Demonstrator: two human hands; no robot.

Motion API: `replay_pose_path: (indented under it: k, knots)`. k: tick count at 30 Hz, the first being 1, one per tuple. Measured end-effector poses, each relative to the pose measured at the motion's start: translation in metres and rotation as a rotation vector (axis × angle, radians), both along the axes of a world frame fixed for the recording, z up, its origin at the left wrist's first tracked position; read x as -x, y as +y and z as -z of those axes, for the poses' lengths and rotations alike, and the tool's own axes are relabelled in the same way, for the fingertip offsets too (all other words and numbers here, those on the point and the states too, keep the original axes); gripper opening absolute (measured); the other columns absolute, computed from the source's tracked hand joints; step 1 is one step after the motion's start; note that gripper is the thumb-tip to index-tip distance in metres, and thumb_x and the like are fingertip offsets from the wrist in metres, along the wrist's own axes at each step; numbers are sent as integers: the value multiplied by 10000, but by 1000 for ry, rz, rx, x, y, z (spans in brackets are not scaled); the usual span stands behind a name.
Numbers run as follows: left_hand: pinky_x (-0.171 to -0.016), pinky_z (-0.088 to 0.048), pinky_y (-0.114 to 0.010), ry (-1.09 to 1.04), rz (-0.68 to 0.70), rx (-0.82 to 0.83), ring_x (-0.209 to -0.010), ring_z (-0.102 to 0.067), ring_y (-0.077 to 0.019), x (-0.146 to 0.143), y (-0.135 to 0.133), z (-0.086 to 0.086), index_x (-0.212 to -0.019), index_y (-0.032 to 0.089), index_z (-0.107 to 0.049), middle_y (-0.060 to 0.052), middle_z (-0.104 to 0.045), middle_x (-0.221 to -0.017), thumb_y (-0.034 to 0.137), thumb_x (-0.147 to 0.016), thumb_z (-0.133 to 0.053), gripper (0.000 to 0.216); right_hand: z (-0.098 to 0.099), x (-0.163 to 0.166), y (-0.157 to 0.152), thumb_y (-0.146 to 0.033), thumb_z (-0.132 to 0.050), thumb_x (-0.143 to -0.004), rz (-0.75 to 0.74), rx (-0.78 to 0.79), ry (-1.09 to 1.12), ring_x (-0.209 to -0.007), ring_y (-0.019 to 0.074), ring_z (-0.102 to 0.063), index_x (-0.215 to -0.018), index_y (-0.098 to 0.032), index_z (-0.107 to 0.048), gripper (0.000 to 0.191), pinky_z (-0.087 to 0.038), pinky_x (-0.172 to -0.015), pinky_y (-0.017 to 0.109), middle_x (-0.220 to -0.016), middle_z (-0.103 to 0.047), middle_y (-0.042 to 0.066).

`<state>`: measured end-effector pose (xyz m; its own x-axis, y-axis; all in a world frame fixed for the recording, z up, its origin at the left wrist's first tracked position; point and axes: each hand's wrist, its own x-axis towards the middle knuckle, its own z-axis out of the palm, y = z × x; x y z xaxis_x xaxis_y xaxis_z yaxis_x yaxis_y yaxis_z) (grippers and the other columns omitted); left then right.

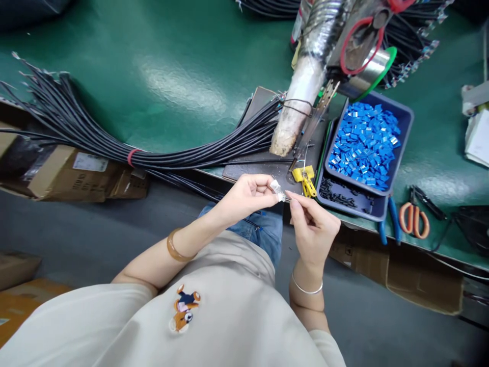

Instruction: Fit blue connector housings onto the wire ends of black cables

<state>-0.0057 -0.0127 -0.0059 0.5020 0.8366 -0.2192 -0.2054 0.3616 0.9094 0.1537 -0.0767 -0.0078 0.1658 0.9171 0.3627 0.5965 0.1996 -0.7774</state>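
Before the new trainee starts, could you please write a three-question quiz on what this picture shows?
1. True or false: the tray holding the blue pieces stands to the right of the left hand.
2. What binds the bundle of black cables? A) blue tape; B) a red band; C) a yellow string.
3. Fill in the blank: near the right hand, the left hand pinches a small ____ piece.

Key: 1. True. 2. B. 3. White.
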Motion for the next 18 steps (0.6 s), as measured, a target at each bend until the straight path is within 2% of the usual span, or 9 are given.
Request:
replay_pose_path:
  k: [4, 8, 11, 14, 16, 18]
  knots:
    - [-520, -268, -174, 48, -7, -29, -538, -354, -31, -1, -1, -2, -675, 115, -572, 58, -461, -580, 148, -703, -675, 112, -2, -3, -1, -228, -648, -905, 7, -10, 5, -448, 51, -469, -1058, -270, -753, 190, -365, -431, 217, -768, -743, -26]
    - [-538, -307, -176, 63, -5, -41, -548, -391, -39, -2, -2, -2, -669, 114, -582, 53, -484, -584, 134, -672, -658, 79, -4, -3, 0, -188, -659, -893, -123, -54, -109, -574, 80, -615, -1039, -259, -757, 190, -491, -552, 215, -859, -772, -2]
    - [-541, -319, -172, 63, -1, -37, -548, -411, -40, -2, -2, -2, -661, 119, -583, 51, -501, -586, 126, -660, -651, 69, -5, -4, 0, -170, -648, -898, -150, -76, -154, -645, 98, -664, -1032, -237, -749, 181, -518, -605, 219, -867, -773, 9]
    - [-536, -323, -170, 92, 15, -45, -544, -412, -39, -1, -5, -3, -676, 116, -594, 47, -512, -590, 141, -675, -655, 66, -6, -6, 0, -181, -649, -902, -122, -81, -170, -541, 72, -592, -981, -232, -746, 136, -477, -548, 207, -763, -740, -18]
    - [-534, -324, -169, 123, 25, -73, -545, -407, -39, 0, -8, -3, -700, 113, -600, 44, -516, -599, 157, -698, -656, 71, -7, -8, 0, -209, -647, -910, -102, -71, -185, -475, 63, -529, -1020, -235, -735, 143, -439, -502, 209, -681, -697, -41]
    - [-534, -323, -167, 157, 32, -109, -545, -401, -37, 1, -10, -2, -700, 119, -589, 49, -503, -600, 146, -708, -649, 66, -8, -8, 1, -228, -633, -926, -123, -51, -227, -482, 65, -536, -1077, -226, -714, 171, -429, -504, 212, -682, -694, -40]
